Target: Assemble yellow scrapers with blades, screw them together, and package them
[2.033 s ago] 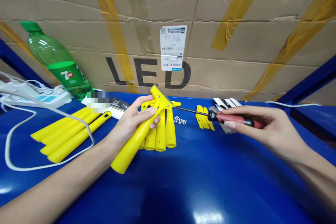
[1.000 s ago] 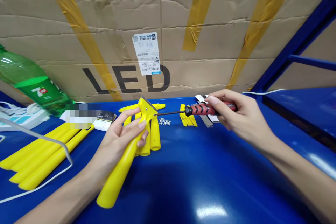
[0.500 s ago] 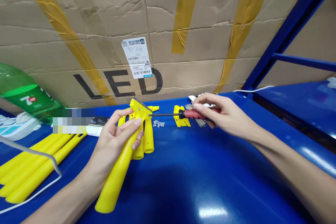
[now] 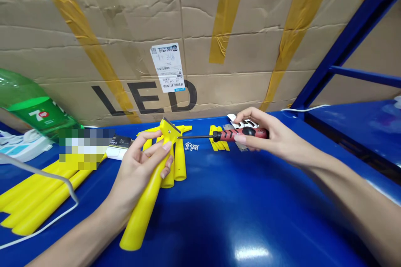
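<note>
My left hand (image 4: pixel 145 160) is wrapped round a yellow plastic scraper (image 4: pixel 140 212), its hollow handle end slanting down toward me. At the scraper's head a metal blade (image 4: pixel 171 123) is fitted, with a screw beside it. My right hand (image 4: pixel 261 131) grips the red and black handle of a screwdriver (image 4: pixel 232 134), thumb along its near side and index finger raised off it. The screwdriver lies level, its tip meeting the side of the scraper's head. Behind the scraper are more yellow scraper handles (image 4: pixel 179 162) and a small heap of screws (image 4: pixel 191 146).
Small yellow plastic pieces (image 4: pixel 216 139) and thin metal blades (image 4: pixel 242 146) lie near my right hand. At left are several yellow handles (image 4: pixel 40 212), a white cable (image 4: pixel 73 194), a small box (image 4: pixel 117 148), a power strip (image 4: pixel 26 148) and a green bottle (image 4: pixel 40 108). A cardboard box (image 4: pixel 250 29) walls off the back.
My right fingers have shifted on the screwdriver handle, which has turned; the index finger is now lifted. The tip stays at the scraper's head. The whole view has moved slightly.
</note>
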`<action>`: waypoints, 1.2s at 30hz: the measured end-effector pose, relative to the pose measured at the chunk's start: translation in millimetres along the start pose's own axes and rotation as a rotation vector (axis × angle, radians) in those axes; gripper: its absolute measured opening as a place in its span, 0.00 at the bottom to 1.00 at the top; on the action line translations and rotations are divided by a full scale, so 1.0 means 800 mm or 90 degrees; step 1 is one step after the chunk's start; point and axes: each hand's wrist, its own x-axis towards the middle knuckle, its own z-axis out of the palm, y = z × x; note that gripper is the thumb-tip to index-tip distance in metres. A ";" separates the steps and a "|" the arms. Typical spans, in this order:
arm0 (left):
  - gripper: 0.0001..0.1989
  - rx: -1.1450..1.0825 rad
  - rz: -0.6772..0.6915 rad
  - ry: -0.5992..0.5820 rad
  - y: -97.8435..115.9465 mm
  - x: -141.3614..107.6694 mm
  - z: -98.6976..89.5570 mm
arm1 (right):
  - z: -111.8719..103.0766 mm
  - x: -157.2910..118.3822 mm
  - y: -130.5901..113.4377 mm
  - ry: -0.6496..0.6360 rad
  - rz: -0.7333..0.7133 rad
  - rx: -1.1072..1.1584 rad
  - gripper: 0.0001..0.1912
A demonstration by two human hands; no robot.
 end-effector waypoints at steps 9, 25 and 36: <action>0.18 -0.015 -0.032 -0.002 0.001 -0.005 0.003 | 0.011 0.010 0.011 0.169 0.001 0.002 0.20; 0.23 0.016 0.010 0.065 -0.003 0.002 -0.002 | 0.026 0.006 0.016 0.071 -0.025 0.160 0.22; 0.23 0.012 0.053 0.073 0.000 -0.001 -0.001 | 0.032 0.008 0.020 0.059 0.019 0.165 0.21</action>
